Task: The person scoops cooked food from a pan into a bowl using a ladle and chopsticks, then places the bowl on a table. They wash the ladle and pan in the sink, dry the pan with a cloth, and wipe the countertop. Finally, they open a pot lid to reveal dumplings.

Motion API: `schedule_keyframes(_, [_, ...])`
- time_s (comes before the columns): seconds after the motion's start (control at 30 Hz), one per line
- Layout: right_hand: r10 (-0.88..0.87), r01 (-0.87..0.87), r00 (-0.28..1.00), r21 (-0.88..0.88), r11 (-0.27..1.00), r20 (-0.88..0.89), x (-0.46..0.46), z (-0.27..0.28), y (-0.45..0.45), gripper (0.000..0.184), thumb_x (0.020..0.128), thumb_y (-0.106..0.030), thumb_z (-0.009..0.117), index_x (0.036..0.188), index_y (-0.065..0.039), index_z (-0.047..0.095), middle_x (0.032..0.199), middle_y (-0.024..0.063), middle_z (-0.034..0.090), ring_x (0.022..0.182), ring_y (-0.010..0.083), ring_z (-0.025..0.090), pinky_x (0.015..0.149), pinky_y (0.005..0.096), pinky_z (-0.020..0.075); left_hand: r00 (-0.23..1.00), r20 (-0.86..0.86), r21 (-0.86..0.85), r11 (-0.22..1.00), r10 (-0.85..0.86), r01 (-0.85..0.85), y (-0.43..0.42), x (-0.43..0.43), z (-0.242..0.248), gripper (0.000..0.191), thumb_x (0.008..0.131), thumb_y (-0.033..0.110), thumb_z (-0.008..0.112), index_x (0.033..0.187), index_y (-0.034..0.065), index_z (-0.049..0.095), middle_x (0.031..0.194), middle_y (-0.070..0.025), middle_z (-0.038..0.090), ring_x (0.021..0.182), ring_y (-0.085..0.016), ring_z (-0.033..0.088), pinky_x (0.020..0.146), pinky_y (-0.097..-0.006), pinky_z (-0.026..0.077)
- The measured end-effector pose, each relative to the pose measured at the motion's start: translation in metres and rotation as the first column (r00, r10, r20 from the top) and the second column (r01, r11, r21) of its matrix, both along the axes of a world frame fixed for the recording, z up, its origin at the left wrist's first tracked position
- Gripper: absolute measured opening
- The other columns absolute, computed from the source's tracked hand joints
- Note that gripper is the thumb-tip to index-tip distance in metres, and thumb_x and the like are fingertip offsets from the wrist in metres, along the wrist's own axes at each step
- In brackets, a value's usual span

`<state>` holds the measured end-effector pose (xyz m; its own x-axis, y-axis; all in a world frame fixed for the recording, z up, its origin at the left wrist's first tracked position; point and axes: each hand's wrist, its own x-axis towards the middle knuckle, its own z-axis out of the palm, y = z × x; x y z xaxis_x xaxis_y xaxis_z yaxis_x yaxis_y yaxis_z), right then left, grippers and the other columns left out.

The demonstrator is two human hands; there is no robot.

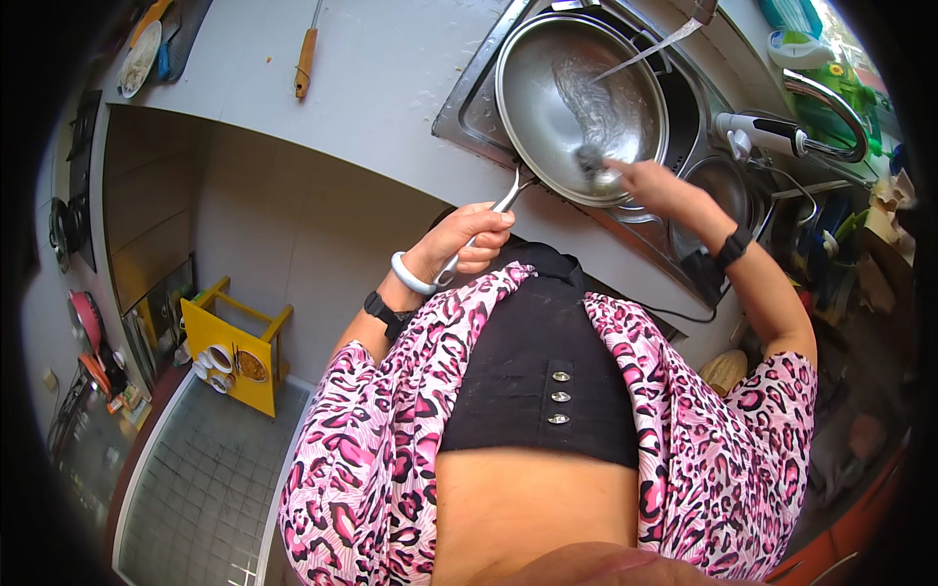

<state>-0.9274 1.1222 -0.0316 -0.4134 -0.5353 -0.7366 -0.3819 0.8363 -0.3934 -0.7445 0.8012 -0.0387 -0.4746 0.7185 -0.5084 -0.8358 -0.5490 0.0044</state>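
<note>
A large steel wok (542, 80) rests tilted over the sink (469, 110), with some water in its bowl. My left hand (473, 238) is closed around the wok's long metal handle (506, 201). Inside the bowl, near its front rim, my right hand (652, 184) presses a dark scrubber (588, 157), probably steel wool, blurred by motion. A stream of water (645, 53) runs from the tap (705, 10) at the top into the wok. My right fingertips are partly blurred.
A white-handled gooseneck tap (762, 132) stands right of the sink, above another pan (711, 194). Bottles (799, 50) line the right side. A wooden-handled utensil (306, 66) and a plate of food (141, 58) lie on the counter (381, 80). A yellow stool (256, 392) holds dishes.
</note>
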Motion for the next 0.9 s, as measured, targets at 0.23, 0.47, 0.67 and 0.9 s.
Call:
schedule_keyframes(0.23, [-0.052,0.053,0.998,-0.028,0.998,0.02,-0.007,0.012,-0.039,0.043,0.103,-0.02,0.047,0.143,-0.012,0.06,0.114,0.0274,0.07,0.104,0.0435,0.068,0.095,0.0479,0.0524,0.999,-0.006,-0.064,0.997,-0.038,0.037,-0.005,-0.007,0.003,0.013,0.108,0.017,0.053,0.098,0.0093,0.052,0.061,0.0068,0.041,0.036,-0.001,0.031,0.03,-0.0191,0.025])
schedule_keyframes(0.47, [-0.099,0.146,0.928,-0.107,0.983,0.358,0.004,0.028,0.007,0.045,0.098,-0.011,0.044,0.139,-0.011,0.064,0.119,0.026,0.07,0.109,0.0421,0.068,0.101,0.0472,0.0512,0.995,-0.043,-0.171,0.982,-0.09,0.082,0.001,-0.009,0.01,0.012,0.104,0.017,0.059,0.098,0.0098,0.052,0.063,0.0069,0.041,0.039,0.0,0.033,0.032,-0.0195,0.023])
schedule_keyframes(0.67, [0.064,0.047,0.894,0.235,0.971,-0.443,-0.023,-0.014,0.032,0.049,0.098,-0.009,0.044,0.145,-0.018,0.053,0.099,0.0231,0.072,0.095,0.0429,0.072,0.078,0.0549,0.0578,0.994,-0.056,-0.147,0.986,-0.091,0.082,0.004,-0.013,0.011,0.01,0.103,0.015,0.06,0.098,0.0094,0.052,0.063,0.0066,0.041,0.039,0.0,0.032,0.032,-0.02,0.021])
schedule_keyframes(0.9, [-0.339,0.257,0.894,-0.283,0.924,-0.293,-0.052,-0.072,-0.062,0.048,0.102,-0.015,0.046,0.15,-0.023,0.051,0.092,0.0291,0.07,0.083,0.0461,0.07,0.077,0.0552,0.0551,0.976,-0.012,-0.234,0.949,-0.219,0.21,0.0,-0.016,0.015,0.01,0.104,0.018,0.059,0.099,0.0119,0.052,0.06,0.0092,0.035,0.037,0.0,0.029,0.031,-0.0197,0.022])
